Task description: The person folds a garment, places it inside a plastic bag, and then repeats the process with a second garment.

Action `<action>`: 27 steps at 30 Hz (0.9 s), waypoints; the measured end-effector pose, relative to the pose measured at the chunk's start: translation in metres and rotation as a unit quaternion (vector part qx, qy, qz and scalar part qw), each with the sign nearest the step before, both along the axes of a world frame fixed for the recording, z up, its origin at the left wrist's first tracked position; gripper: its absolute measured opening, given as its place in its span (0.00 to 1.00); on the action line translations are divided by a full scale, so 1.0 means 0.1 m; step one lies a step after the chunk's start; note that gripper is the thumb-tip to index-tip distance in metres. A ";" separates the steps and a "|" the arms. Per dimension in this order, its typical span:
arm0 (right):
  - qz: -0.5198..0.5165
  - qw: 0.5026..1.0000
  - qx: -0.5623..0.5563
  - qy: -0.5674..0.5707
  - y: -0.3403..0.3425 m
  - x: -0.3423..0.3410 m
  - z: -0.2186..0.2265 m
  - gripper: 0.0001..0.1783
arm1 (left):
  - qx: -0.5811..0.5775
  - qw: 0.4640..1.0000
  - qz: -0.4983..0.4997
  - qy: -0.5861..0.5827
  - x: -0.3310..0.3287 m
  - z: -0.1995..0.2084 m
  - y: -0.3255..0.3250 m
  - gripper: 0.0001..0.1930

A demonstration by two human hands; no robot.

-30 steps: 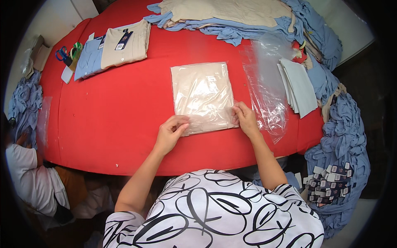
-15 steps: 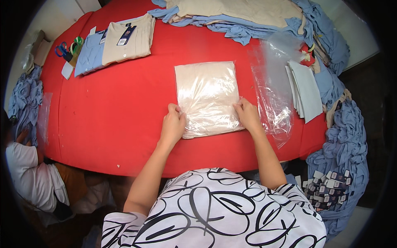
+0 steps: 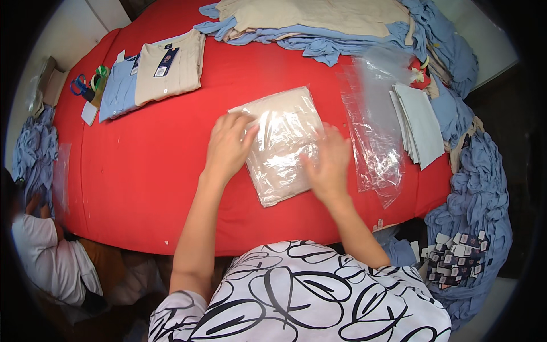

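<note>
A folded beige garment in a clear plastic bag (image 3: pixel 282 154) lies on the red table in front of me, turned at a slant. Over its upper left edge rests my left hand (image 3: pixel 228 145), thumb spread from the fingers. My right hand (image 3: pixel 331 162), smeared by motion, is at the bag's right side with thumb and fingers apart. Neither hand grips the package. To the right are loose clear plastic bags (image 3: pixel 373 148), partly overlapping one another.
Folded beige (image 3: pixel 176 74) and blue shirts (image 3: pixel 119 85) with tags lie at the far left, beside scissors (image 3: pixel 80 85). White sheets (image 3: pixel 419 125) are stacked right. Garment heaps (image 3: pixel 319 17) line the back. Tags (image 3: pixel 456 259) rest on blue cloth. A person (image 3: pixel 48 251) sits left.
The bagged garment has turned on the table, its near edge swinging toward me. Both hands have let go of its lower sides; the left has moved up to the upper left edge.
</note>
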State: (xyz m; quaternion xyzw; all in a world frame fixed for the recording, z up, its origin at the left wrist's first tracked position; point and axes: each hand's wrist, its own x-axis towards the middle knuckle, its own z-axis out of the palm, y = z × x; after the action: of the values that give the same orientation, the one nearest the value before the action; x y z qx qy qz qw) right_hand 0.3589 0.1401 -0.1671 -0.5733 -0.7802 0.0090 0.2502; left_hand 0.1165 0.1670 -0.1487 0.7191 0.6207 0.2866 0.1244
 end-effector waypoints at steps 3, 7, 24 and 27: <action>0.059 0.994 -0.061 -0.064 0.13 -0.52 -0.14 0.45 | 0.028 0.984 -0.173 -0.020 0.23 -0.14 0.66 0.22; 0.097 0.988 -0.091 -0.078 0.27 -0.68 -0.29 0.49 | -0.072 0.971 -0.227 0.032 0.48 -0.37 1.01 0.25; 0.095 0.982 -0.116 -0.117 0.28 -0.71 -0.42 0.50 | 0.019 0.972 -0.230 0.034 0.50 -0.65 0.98 0.20; 0.098 0.986 -0.096 -0.091 0.30 -0.72 -0.45 0.49 | 0.142 0.973 -0.164 -0.077 0.44 -0.61 0.98 0.19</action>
State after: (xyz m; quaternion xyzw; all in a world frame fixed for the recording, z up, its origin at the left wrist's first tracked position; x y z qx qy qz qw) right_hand 0.2870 0.1697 -0.2125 -0.5142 -0.8474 0.0558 0.1199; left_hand 0.1604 0.2651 -0.2097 0.7971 0.4360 0.4021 0.1134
